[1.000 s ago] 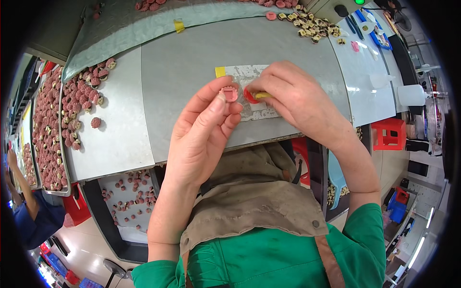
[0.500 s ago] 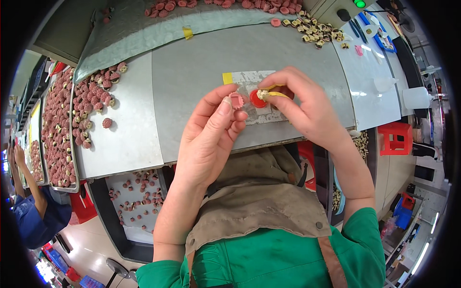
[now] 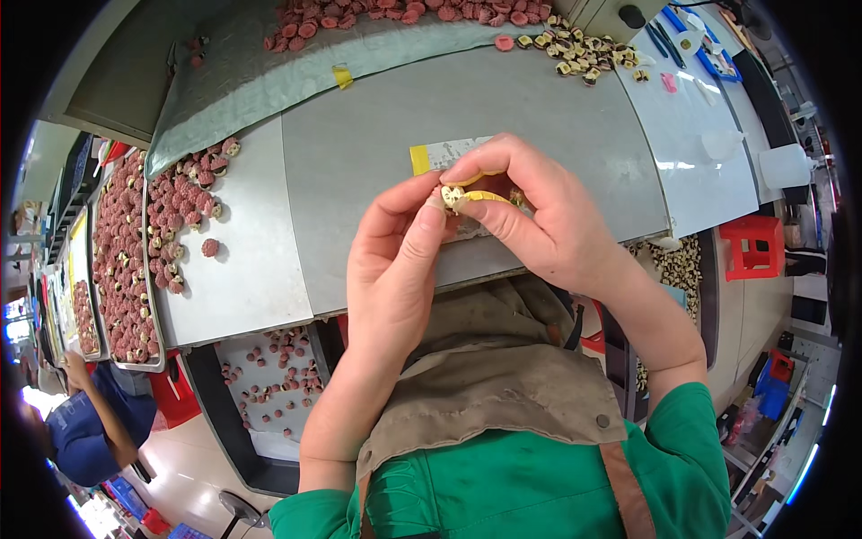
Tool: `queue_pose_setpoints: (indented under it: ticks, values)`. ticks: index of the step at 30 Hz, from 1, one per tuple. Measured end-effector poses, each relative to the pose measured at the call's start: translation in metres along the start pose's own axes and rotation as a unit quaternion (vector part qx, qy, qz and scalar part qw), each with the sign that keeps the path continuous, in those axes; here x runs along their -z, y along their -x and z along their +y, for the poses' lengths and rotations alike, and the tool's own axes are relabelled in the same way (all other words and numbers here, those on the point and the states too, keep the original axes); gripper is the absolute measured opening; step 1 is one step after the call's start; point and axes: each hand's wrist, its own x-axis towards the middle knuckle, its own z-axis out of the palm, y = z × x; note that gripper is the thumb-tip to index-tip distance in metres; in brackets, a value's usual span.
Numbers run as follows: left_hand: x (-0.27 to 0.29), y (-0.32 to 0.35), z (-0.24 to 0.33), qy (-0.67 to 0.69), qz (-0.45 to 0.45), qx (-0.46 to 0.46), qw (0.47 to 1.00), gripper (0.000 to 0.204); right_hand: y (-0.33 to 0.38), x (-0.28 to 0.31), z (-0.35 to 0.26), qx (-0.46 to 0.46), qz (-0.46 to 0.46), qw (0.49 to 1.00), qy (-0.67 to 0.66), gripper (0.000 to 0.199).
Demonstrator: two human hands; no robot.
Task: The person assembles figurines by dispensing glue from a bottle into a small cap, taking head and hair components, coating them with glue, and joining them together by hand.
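My left hand (image 3: pixel 400 242) pinches a small pink ridged cup (image 3: pixel 437 192) between thumb and fingertips, above the middle of the worktable. From the other side, my right hand (image 3: pixel 539 202) grips a yellow tweezer-like tool (image 3: pixel 488 196), its two arms showing between thumb and index finger. At its tip, a small cream-coloured flower-shaped piece (image 3: pixel 452 195) meets the pink cup. My fingers cover much of the cup, so I cannot tell how far the piece sits inside it. Beneath my hands lies a white sheet (image 3: pixel 453 153) with yellow tape at one corner.
Pink ridged pieces fill a tray (image 3: pixel 144 260) and spill onto the table (image 3: pixel 233 269) at left. Pink cups (image 3: pixel 404 11) and cream-and-dark pieces (image 3: pixel 584 49) lie along the far side. Drawers with pieces (image 3: pixel 274 382) jut out below. A co-worker in blue (image 3: pixel 99 427) is at far left.
My right hand has moved left, bringing the cream piece from over a small red dish to the pink cup in my left hand. The dish is now hidden behind my hands.
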Motion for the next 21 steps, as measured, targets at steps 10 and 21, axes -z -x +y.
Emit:
queue_pose_setpoints:
  ticks: [10, 21]
  values:
    - [-0.005, -0.006, 0.007, -0.104, -0.001, 0.042, 0.994, 0.032, 0.02, -0.003, 0.02, 0.076, 0.067, 0.992, 0.081, 0.029]
    - [-0.024, -0.002, -0.005, -0.215, -0.028, -0.002, 0.976, 0.071, 0.021, 0.015, 0.028, 0.135, 0.078, 0.976, 0.151, 0.03]
